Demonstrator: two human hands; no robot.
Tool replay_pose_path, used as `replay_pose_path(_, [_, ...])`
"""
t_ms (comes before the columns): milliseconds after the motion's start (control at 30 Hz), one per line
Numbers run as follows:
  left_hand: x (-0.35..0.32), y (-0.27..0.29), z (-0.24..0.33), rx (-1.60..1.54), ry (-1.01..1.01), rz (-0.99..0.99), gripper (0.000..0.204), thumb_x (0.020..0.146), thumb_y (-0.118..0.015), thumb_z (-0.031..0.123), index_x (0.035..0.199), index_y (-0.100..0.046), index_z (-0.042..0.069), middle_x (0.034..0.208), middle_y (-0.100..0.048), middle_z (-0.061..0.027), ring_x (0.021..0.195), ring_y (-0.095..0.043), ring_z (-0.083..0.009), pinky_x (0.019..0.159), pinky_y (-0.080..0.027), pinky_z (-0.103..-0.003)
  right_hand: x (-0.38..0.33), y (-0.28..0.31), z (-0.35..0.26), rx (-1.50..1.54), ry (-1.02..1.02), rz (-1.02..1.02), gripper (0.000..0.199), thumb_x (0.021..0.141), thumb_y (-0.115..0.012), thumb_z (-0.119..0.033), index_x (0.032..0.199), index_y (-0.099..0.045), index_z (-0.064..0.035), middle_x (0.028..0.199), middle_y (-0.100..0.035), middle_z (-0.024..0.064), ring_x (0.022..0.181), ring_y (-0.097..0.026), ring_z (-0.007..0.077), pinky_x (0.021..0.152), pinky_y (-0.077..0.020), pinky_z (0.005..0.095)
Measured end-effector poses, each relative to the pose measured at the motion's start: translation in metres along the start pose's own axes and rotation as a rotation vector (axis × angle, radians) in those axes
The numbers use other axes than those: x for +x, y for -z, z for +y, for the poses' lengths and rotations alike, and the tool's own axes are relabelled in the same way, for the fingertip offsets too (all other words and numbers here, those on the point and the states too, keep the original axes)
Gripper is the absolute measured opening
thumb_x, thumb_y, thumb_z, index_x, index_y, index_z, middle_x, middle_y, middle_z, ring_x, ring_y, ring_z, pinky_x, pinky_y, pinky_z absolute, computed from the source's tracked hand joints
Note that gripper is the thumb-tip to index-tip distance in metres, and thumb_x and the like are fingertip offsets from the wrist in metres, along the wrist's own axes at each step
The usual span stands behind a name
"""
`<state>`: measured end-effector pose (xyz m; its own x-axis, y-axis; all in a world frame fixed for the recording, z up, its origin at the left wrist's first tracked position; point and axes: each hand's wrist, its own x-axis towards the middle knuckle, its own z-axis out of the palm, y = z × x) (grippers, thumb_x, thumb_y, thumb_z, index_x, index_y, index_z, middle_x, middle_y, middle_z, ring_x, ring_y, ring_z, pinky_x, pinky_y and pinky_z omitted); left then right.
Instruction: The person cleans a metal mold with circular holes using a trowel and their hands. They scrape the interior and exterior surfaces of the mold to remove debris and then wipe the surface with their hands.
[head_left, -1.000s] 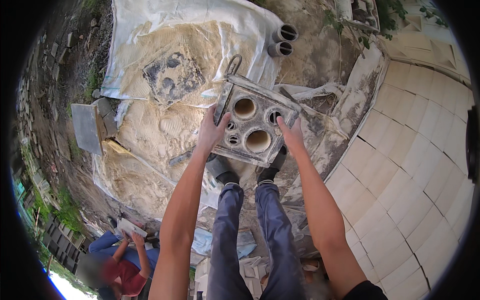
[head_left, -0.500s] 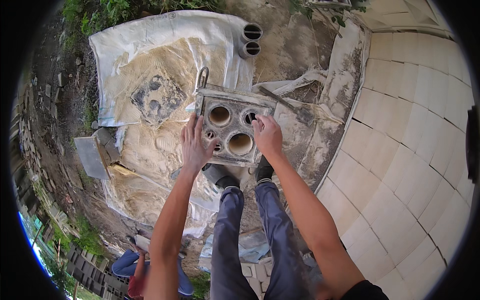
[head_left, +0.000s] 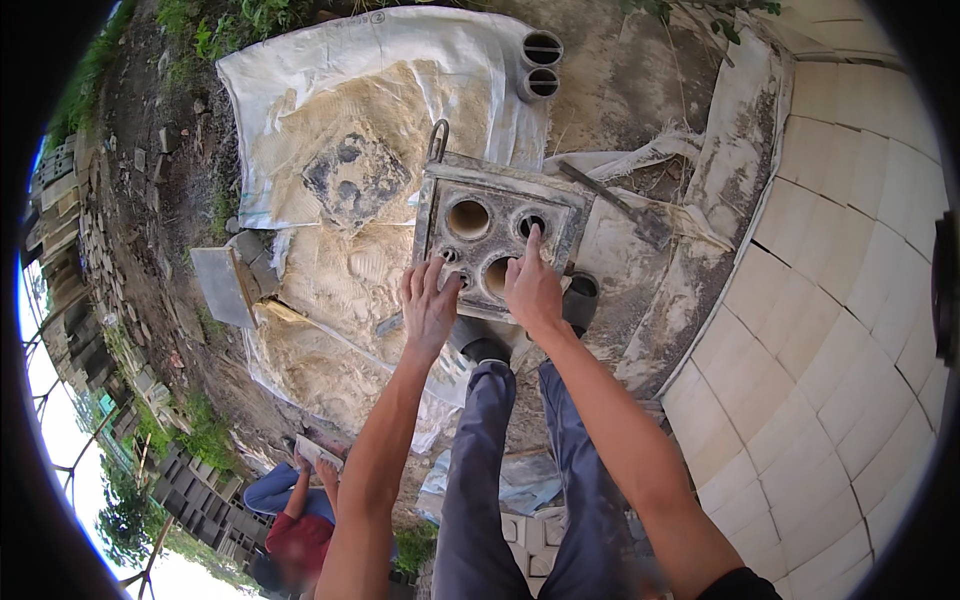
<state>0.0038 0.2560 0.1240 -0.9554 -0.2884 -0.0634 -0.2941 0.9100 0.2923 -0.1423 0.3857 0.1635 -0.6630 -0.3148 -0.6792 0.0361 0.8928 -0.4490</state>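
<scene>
A square, dusty block mold [head_left: 500,190] with a raised frame and a bent metal handle [head_left: 438,140] lies before my feet, its top pierced by large round holes and smaller ones. My left hand [head_left: 430,300] is over its near left edge, fingers bent and apart near the small holes, holding nothing I can see. My right hand [head_left: 535,290] is above the near right part. Its index finger stretches toward the far right hole and the other fingers are partly curled. That hand covers part of the near large hole.
Sandy powder covers a white woven sheet [head_left: 290,65], with a dark block [head_left: 355,180] on it. Two grey tubes [head_left: 541,65] stand at its far corner. A flat tool [head_left: 610,200] lies right of the mold. Stacked pale slabs [head_left: 800,300] fill the right. Another person [head_left: 300,535] sits lower left.
The view has shifted, so the scene sits farther right. My left hand has come nearer the small holes from the mold's left edge. My right index finger is now stretched out.
</scene>
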Motion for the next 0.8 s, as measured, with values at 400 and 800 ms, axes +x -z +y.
replay_pose_path(400, [0.013, 0.007, 0.012, -0.005, -0.126, -0.224, 0.035, 0.087, -0.061, 0.019, 0.116, -0.057, -0.001, 0.113, -0.056, -0.0157, 0.107, -0.053, -0.0316, 0.092, -0.044, -0.04, -0.032, -0.029, 0.063, 0.261, 0.17, 0.028, 0.031, 0.09, -0.053, -0.013, 0.119, -0.054, -0.0037, 0.093, -0.066, 0.0207, 0.087, -0.062, 0.0406, 0.076, -0.0487, 0.0468])
replay_pose_path(800, [0.025, 0.003, 0.037, -0.288, 0.289, -0.176, 0.021, 0.082, -0.062, 0.006, 0.101, -0.058, 0.0, 0.104, -0.057, -0.017, 0.092, -0.059, -0.0352, 0.077, -0.05, -0.043, -0.034, -0.031, 0.077, 0.326, 0.129, -0.028, 0.024, 0.092, -0.05, -0.016, 0.11, -0.059, -0.0024, 0.099, -0.066, 0.0199, 0.092, -0.063, 0.0384, 0.08, -0.0505, 0.0454])
